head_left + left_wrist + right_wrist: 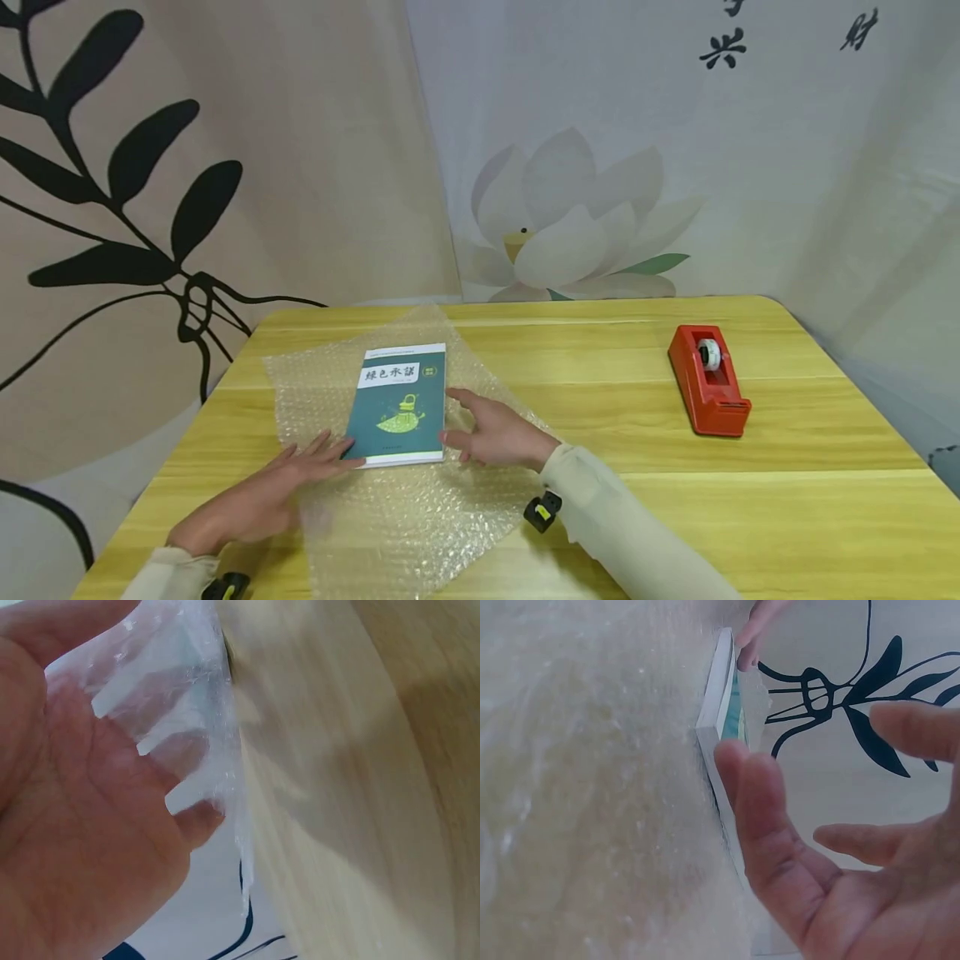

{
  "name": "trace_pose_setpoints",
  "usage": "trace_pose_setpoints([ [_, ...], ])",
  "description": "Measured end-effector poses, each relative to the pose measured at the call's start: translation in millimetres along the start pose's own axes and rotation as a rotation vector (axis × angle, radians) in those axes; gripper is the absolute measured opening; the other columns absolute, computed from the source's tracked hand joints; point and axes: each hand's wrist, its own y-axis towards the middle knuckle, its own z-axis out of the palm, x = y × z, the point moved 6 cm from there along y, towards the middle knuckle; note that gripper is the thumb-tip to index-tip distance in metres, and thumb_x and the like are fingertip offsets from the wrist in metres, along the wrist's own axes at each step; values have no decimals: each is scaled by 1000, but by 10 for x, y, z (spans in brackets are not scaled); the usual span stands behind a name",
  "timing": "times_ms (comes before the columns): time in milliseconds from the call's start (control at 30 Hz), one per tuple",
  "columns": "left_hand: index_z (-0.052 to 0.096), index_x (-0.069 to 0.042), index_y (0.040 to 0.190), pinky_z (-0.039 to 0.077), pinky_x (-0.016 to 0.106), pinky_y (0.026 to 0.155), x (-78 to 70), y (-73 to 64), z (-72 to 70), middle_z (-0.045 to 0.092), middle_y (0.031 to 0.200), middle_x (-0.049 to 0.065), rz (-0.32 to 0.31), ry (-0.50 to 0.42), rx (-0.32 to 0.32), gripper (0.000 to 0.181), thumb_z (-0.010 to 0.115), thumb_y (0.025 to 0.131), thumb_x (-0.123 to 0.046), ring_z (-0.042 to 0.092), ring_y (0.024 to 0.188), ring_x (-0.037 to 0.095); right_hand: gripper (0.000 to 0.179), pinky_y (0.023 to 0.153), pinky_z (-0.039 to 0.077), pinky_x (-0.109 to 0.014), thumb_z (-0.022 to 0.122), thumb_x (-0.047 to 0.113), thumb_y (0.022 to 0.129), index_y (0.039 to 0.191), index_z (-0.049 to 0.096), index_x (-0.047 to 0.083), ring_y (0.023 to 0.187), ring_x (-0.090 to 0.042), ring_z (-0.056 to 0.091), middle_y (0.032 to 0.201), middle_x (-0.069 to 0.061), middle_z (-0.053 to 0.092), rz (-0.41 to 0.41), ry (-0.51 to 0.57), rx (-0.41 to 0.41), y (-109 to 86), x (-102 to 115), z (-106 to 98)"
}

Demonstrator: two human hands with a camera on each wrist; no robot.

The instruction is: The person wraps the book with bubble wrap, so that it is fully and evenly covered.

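A teal book [397, 412] with white bands and a yellow-green drawing lies face up on a clear sheet of bubble wrap [390, 533]. My left hand [281, 492] reaches the book's lower left corner, its fingers extended and its thumb at the bottom edge. In the left wrist view the palm faces the camera and the clear bubble wrap [191, 690] overlaps the fingers. At the right side of the book is my right hand [498, 429], fingers loosely bent with the tips right at the edge. The right wrist view shows the book's white page edge [714, 739] just beyond those fingers.
A red tape dispenser [708, 383] with a small white roll stands on the right of the yellow wooden table [600, 350]. Behind the table hangs a cloth backdrop [337, 167] with printed dark leaves and a pale flower.
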Motion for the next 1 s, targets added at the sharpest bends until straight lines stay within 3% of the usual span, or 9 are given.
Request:
trace_pose_setpoints([
  [167, 59, -24, 141, 6, 84, 106, 6, 54, -41, 38, 158, 25, -6, -6, -20, 86, 58, 69, 24, 18, 145, 60, 73, 59, 54, -32, 63, 32, 99, 160, 26, 15, 77, -26, 71, 156, -25, 40, -8, -6, -9, -13, 8, -24],
  [333, 67, -23, 132, 5, 84, 105, 17, 94, -94, 49, 151, 20, -29, -52, -42, 46, 67, 89, -7, 26, 143, 59, 72, 60, 54, -31, 63, 31, 99, 159, 27, 17, 78, -23, 71, 158, -22, 38, -1, 2, -15, -29, -9, -49],
  [400, 68, -22, 130, 10, 84, 106, 15, 108, -108, 52, 149, 20, -45, -17, -56, 36, 65, 94, -23, 31, 141, 59, 72, 60, 54, -31, 63, 31, 99, 159, 27, 17, 78, -23, 71, 156, -23, 41, -3, 8, -12, -42, -11, -57],
  [567, 56, -4, 141, 34, 74, 106, 63, 141, -150, 52, 147, 26, -177, 85, -120, 59, 57, 99, -45, 44, 135, 56, 71, 62, 56, -35, 62, 29, 99, 159, 27, 15, 78, -26, 71, 136, -26, 59, -23, -1, -9, -78, 14, -95],
  [667, 50, 5, 143, 41, 65, 107, 73, 157, -170, 52, 146, 27, -190, 71, -147, 67, 57, 99, -45, 49, 135, 50, 70, 65, 58, -37, 62, 29, 100, 159, 27, 14, 80, -27, 71, 145, -28, 51, -32, 16, -11, -100, 36, -116],
  [733, 56, 2, 139, 44, 60, 106, 68, 160, -175, 55, 145, 24, -169, 56, -157, 62, 57, 99, -45, 53, 133, 44, 70, 66, 58, -39, 62, 28, 100, 159, 28, 14, 82, -27, 71, 154, -28, 40, -34, 28, -9, -112, 46, -123],
  [867, 69, -9, 126, 57, 44, 94, 58, 166, -185, 69, 130, 14, -138, 46, -145, 48, 56, 100, -46, 69, 104, 14, 70, 67, 59, -42, 62, 28, 100, 159, 28, 15, 79, -29, 70, 151, -27, 44, -40, 20, -8, -127, 62, -139],
  [933, 72, -12, 121, 59, 32, 79, 62, 186, -190, 75, 118, 9, -134, 20, -133, 43, 56, 100, -45, 62, 82, 0, 69, 67, 59, -43, 62, 29, 100, 159, 28, 14, 78, -30, 70, 142, -27, 53, -45, 13, -10, -134, 68, -153],
  [1000, 74, -13, 117, 56, 24, 73, 61, 211, -195, 77, 112, 8, -127, 11, -129, 39, 56, 101, -43, 56, 74, -4, 69, 67, 59, -42, 62, 29, 100, 158, 29, 15, 76, -33, 69, 125, -24, 65, -55, 12, -13, -150, 81, -169],
])
